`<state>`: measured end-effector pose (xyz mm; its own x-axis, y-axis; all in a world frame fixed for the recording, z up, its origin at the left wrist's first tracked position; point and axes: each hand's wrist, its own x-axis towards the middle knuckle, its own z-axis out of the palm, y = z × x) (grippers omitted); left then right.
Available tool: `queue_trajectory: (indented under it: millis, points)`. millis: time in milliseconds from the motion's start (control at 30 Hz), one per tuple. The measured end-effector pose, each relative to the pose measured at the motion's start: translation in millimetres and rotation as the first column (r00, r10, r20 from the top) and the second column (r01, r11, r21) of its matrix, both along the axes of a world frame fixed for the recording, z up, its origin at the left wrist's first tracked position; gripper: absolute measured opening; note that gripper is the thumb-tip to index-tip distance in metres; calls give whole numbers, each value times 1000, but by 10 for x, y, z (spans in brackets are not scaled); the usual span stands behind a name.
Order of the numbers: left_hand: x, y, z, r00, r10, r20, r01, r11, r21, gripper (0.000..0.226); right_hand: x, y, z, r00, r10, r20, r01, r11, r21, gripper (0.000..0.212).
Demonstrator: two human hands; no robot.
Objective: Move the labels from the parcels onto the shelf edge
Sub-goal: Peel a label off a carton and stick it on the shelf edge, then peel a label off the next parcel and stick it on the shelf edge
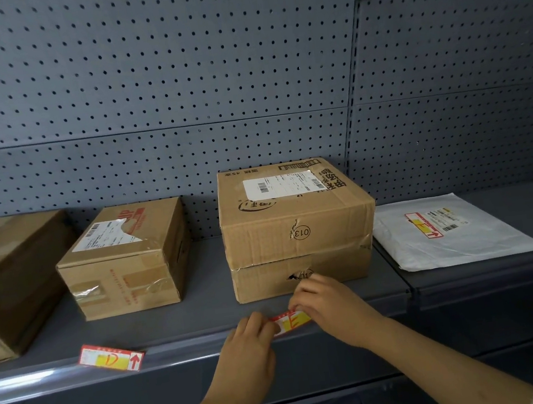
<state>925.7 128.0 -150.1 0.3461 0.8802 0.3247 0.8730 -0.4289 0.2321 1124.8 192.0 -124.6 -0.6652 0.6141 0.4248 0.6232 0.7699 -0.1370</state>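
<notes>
Red-and-yellow label marked "E" sits at the front edge of the grey shelf, pinched at both ends: left hand has thumb and fingers closed on its left end, right hand has fingertips closed down on its right end and top. Label lies roughly level along the shelf lip, directly in front of the large cardboard box. That box has "013" circled on its front, a white shipping label on top, and a torn patch low on the front just above the right hand. To the left on the same lip, a second red-and-yellow label marked "D" with a red arrow is stuck on, slightly tilted, in front of a smaller cardboard box with a partly torn white shipping label on top. Far left, another brown box, cut by the frame edge. To the right on the adjoining shelf section, a white poly mailer lies flat with a red-and-yellow label on it beside its printed shipping label. Grey pegboard back panel behind everything. Both forearms enter from bottom.
</notes>
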Motion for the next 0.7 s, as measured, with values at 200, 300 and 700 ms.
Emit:
queue_trajectory:
  millis: [200, 300, 700]
  points:
    - [95, 98, 134, 999, -38, 27, 36, 998, 48, 25, 260, -41, 106, 976, -155, -150, 162, 986, 35, 20]
    - [352, 209, 207, 993, -114, 9, 112, 987, 111, 18, 572, -93, 120, 946, -252, -205, 265, 964, 35, 18]
    - [2220, 829, 485, 932, -361, -44, 363, 923, 124, 18, 2117, 32, 174, 737, -600, -311, 569, 799, -192, 18]
